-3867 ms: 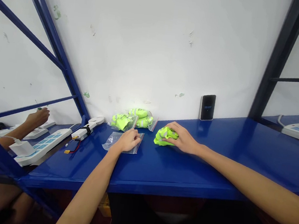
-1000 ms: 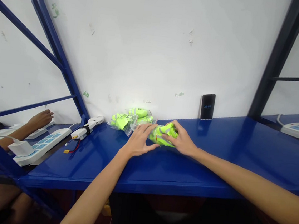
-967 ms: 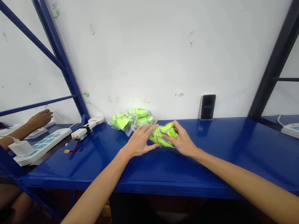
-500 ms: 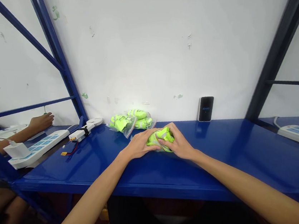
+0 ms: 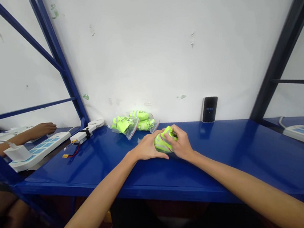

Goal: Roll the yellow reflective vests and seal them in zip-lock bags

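Note:
A bundled fluorescent yellow-green reflective vest (image 5: 162, 143) with grey bands is between my two hands, low over the blue table. Clear plastic of a bag shows at its lower edge, with a thin red line. My left hand (image 5: 148, 146) cups the bundle from the left, its thumb stretched out along the near side and its other fingers mostly hidden behind. My right hand (image 5: 180, 143) grips the vest from the right, fingers bent over its top and side. Just beyond, against the wall, lie several similar vests in clear zip bags (image 5: 123, 125).
On the blue table (image 5: 232, 156), a small dark-screened clock (image 5: 209, 109) leans on the wall. At left lie a white handheld fan (image 5: 96, 123) and a battery pack with wires (image 5: 79, 137). Beyond the blue frame are a power strip (image 5: 40, 150) and another person's hand (image 5: 46, 128).
My left thumb has come off the vest's front and now points right below it. My right fingers have shifted up onto the vest, which sits slightly more to the right.

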`<state>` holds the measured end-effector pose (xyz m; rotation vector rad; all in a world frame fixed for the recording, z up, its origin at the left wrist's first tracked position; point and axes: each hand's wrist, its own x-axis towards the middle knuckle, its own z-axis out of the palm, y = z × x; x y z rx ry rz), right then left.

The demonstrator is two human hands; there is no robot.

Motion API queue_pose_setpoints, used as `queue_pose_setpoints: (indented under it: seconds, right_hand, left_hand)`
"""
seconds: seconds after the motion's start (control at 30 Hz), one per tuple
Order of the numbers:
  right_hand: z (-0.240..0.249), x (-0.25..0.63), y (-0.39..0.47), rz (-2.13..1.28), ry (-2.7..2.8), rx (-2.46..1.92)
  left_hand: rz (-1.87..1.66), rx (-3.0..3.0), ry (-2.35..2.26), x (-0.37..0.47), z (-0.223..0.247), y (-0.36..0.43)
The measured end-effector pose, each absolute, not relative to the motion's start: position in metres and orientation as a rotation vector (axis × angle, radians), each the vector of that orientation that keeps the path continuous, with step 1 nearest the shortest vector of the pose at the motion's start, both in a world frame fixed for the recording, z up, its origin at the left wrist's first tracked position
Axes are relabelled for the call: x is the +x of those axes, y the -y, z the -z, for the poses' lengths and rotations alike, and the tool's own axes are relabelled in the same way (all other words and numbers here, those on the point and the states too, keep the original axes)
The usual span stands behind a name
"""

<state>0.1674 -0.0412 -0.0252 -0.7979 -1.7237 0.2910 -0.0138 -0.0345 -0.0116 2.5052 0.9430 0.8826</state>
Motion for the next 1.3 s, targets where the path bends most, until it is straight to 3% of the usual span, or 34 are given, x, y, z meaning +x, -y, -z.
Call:
queue_pose_setpoints:
  seconds: [0.6, 0.87, 1.3]
  right_hand:
    - [0.021, 0.159, 0.039, -0.046, 1.868, -0.578]
    - [0.022, 0.179, 0.051, 0.146, 2.230, -0.610]
    - [0.041, 0.170, 0.036, 0.028, 2.303, -0.547]
  left_hand:
    - [-1.036, 2.398, -0.904, 0.001, 0.019, 0.040]
    - [-1.335, 2.552, -0.921, -0.025, 0.027, 0.021]
    - [-1.027, 3.002, -1.026, -0.016, 0.027, 0.031]
